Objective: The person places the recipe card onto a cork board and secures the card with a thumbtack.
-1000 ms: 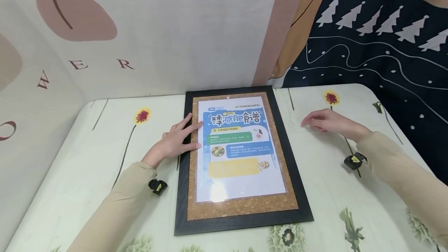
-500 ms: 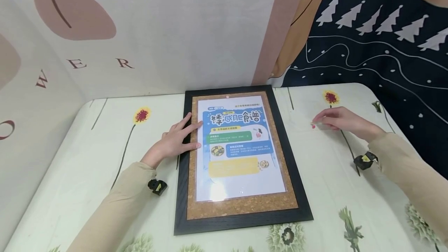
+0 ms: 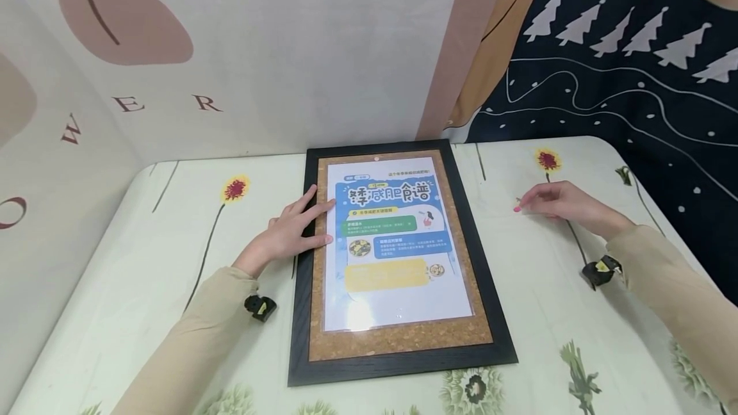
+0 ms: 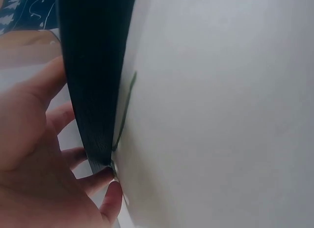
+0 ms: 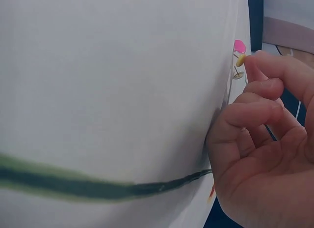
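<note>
My left hand (image 3: 288, 229) rests with fingers spread on the left side of a black-framed cork board (image 3: 403, 360). In the left wrist view its fingertips lie along the dark frame (image 4: 95, 80). A printed poster in a glossy clear sheet (image 3: 398, 303) lies on the cork. My right hand (image 3: 567, 207), fingers bent, is low over the table to the right of the board. In the right wrist view its fingertips are right at a yellow thumbtack (image 5: 241, 60); I cannot tell whether they pinch it. A pink thumbtack (image 5: 239, 46) and a pale thumbtack (image 5: 238, 75) lie beside it.
A flower-print cloth (image 3: 144, 261) covers the table. Pale printed fabric (image 3: 277, 50) hangs behind it, and dark fabric with white trees (image 3: 605, 107) hangs at the right. A black wrist camera (image 3: 601, 271) sits on the right sleeve, another wrist camera (image 3: 261, 307) on the left.
My right hand has shifted to the right, away from the board, and its fingers have moved in to the thumbtacks, which came into sight. The left hand and board have stayed put.
</note>
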{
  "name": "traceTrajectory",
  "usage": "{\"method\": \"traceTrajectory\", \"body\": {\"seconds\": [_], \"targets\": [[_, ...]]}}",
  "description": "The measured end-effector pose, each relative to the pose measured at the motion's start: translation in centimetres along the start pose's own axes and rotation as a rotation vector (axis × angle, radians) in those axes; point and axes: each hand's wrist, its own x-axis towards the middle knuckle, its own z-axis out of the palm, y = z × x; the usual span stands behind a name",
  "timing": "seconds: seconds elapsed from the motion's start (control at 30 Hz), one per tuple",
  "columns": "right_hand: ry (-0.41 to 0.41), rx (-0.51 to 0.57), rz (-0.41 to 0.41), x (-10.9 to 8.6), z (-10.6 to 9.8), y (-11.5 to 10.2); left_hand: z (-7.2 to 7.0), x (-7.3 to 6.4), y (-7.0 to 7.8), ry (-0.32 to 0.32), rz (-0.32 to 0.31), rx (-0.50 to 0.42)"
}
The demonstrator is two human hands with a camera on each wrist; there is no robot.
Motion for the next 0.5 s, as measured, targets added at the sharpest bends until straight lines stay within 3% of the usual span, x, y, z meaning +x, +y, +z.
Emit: {"method": "traceTrajectory", "body": {"seconds": [0.5], "targets": [[0.011,-0.007,0.004,0.21,0.45,-0.26,-0.17,-0.12,-0.34,-0.053,0.014,-0.012]]}}
